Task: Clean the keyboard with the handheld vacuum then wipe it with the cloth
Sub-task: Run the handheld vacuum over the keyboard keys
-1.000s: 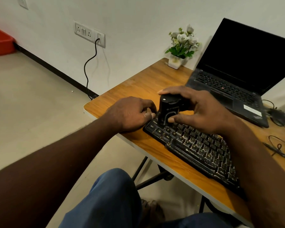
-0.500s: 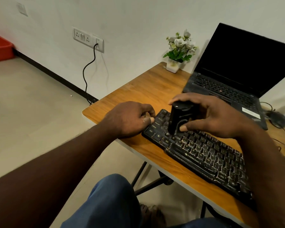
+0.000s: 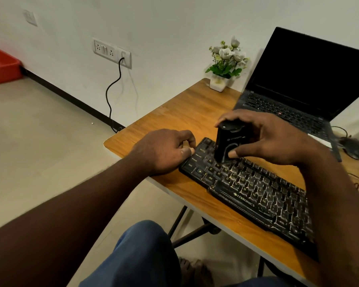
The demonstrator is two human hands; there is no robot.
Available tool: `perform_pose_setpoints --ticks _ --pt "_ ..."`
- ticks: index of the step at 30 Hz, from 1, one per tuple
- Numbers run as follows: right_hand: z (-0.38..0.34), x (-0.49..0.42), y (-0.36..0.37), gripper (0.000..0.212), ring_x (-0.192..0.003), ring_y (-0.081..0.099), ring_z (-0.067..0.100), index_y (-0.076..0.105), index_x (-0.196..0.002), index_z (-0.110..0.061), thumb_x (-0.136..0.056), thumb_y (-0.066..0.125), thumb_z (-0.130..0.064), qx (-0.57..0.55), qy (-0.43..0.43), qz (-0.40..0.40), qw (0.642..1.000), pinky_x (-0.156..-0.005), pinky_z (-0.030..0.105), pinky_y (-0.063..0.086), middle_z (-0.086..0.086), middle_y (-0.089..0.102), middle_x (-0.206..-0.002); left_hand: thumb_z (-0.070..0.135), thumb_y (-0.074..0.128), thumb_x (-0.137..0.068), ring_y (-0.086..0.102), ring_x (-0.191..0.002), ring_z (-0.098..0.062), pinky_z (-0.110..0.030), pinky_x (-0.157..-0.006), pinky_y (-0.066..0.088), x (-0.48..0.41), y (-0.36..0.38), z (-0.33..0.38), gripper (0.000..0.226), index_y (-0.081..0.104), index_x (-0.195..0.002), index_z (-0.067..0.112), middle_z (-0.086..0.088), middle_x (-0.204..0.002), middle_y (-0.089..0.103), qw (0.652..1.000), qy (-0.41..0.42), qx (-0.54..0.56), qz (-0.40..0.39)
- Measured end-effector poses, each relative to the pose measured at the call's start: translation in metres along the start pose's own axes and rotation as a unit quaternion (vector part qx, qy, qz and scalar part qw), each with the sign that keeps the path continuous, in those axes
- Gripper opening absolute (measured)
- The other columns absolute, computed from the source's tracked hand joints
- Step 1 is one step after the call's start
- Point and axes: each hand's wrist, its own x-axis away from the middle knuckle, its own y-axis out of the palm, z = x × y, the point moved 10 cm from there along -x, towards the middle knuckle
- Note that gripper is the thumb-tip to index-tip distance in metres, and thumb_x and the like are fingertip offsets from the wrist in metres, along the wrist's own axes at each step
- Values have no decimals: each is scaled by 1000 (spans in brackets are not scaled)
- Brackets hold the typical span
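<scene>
A black keyboard [image 3: 253, 191] with pale key legends lies slanted on the wooden table [image 3: 180, 112]. My right hand [image 3: 272, 139] grips a small black handheld vacuum [image 3: 228, 141], which stands upright with its lower end on the keys near the keyboard's left end. My left hand [image 3: 164, 152] rests on the table at the keyboard's left edge, fingers curled, thumb and fingertips touching that edge. No cloth is in view.
An open black laptop [image 3: 303, 88] stands behind the keyboard, with a small potted plant [image 3: 224, 67] at the table's far corner. A black mouse [image 3: 352, 146] and cables lie at the right. A wall socket [image 3: 112, 52] with a black cable and a red tub [image 3: 2, 65] lie left.
My right hand has slid the vacuum rightward along the keys, away from the keyboard's left end. My left hand has stayed at the keyboard's left edge.
</scene>
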Motion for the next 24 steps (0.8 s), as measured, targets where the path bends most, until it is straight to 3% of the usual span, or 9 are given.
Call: perform_pose_setpoints --ticks 4,11,14,18,22,24 --pt "-16 -20 14 69 -122 61 3 56 -140 -31 -82 83 -6 37 -50 61 996 -96 32 59 -22 59 -133 55 41 -97 56 -83 -11 -32 -65 37 0 2 2 26 53 -116 43 14 -89 60 1000 -7 -16 8" --pt "7 11 -3 71 -113 67 7 60 -134 -40 -79 84 -2 12 32 -23 999 -87 32 61 -20 62 -130 48 45 -101 56 -79 -8 -33 -67 40 -1 1 1 13 54 -110 42 14 -84 60 1000 2 -23 8" --pt "7 2 -3 74 -120 64 9 57 -139 -40 -80 85 -5 36 28 27 999 -94 36 60 -18 60 -137 45 46 -102 56 -80 -9 -33 -68 42 -2 2 1 12 54 -109 40 13 -85 62 1000 -7 -21 4" --pt "-18 -14 14 73 -123 60 1 55 -140 -39 -81 84 -6 79 -50 77 993 -103 33 55 -20 61 -136 50 39 -101 56 -81 -13 -36 -74 47 -5 5 4 19 51 -113 42 9 -87 63 999 -19 -46 10" --pt "4 -3 1 71 -119 64 8 58 -138 -37 -80 84 -3 4 16 12 1000 -95 38 60 -19 61 -134 50 33 -101 56 -76 -11 -34 -69 43 -5 4 8 16 46 -104 42 8 -82 63 998 8 -58 24" --pt "13 3 -9 73 -119 65 9 59 -138 -37 -78 86 -4 -5 42 15 999 -96 40 60 -17 61 -134 47 35 -104 56 -75 -11 -34 -68 43 -5 4 9 11 45 -104 42 9 -81 63 997 16 -66 22"
